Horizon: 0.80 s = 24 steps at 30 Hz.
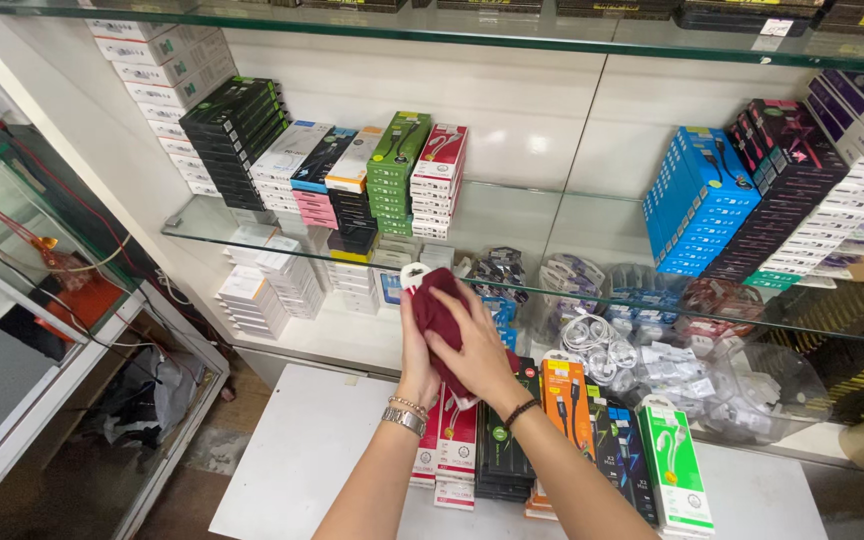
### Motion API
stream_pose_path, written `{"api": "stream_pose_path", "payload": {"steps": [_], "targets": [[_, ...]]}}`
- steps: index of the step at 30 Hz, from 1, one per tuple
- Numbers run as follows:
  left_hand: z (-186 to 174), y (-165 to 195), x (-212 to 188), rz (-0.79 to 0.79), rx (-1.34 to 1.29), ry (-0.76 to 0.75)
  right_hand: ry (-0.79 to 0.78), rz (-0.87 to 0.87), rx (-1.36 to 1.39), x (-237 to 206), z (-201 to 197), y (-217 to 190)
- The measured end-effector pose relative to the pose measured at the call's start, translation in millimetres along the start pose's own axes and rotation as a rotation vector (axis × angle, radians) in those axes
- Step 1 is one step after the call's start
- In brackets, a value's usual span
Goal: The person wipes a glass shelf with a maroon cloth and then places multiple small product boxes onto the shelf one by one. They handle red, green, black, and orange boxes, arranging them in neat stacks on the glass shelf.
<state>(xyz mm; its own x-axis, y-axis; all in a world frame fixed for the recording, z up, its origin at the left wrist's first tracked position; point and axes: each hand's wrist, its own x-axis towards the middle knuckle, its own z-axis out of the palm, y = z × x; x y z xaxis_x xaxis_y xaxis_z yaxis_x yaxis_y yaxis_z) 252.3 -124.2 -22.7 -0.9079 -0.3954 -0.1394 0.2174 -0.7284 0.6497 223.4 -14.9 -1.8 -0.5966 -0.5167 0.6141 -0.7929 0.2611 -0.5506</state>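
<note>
Both hands are raised in front of the glass shelving, closed around one small white cable box (414, 274) wrapped in a dark red cloth (439, 308). From behind and below, the box is gripped by the left hand (415, 345), which wears a metal watch and a thin bracelet at the wrist. Over the front of the cloth, the right hand (472, 345) is pressed with fingers spread, a dark cord bracelet on its wrist. Only the top corner of the box is seen above the cloth.

Just below the hands, on a white table (292, 460), upright rows of packaged cables are stood: red and white packs (455, 445), black packs (500, 450), an orange pack (564, 395) and a green and white pack (674, 465). Behind the hands, a glass shelf (512, 215) is stacked with green boxes (396, 165), red and white boxes (438, 175) and black boxes (235, 125); blue boxes (700, 195) are piled to the right. Beneath that shelf, loose bagged white cables (592, 340) are heaped.
</note>
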Motion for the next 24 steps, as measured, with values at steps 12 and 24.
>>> {"api": "stream_pose_path", "payload": {"steps": [12,24], "targets": [[-4.9,45.3,52.7,0.308,0.162,0.225,-0.278,0.791,0.96,-8.8,-8.3,42.8],[-4.1,72.0,115.6,0.457,0.57,0.117,-0.044,0.394,-0.092,121.7,-50.5,112.2]]}}
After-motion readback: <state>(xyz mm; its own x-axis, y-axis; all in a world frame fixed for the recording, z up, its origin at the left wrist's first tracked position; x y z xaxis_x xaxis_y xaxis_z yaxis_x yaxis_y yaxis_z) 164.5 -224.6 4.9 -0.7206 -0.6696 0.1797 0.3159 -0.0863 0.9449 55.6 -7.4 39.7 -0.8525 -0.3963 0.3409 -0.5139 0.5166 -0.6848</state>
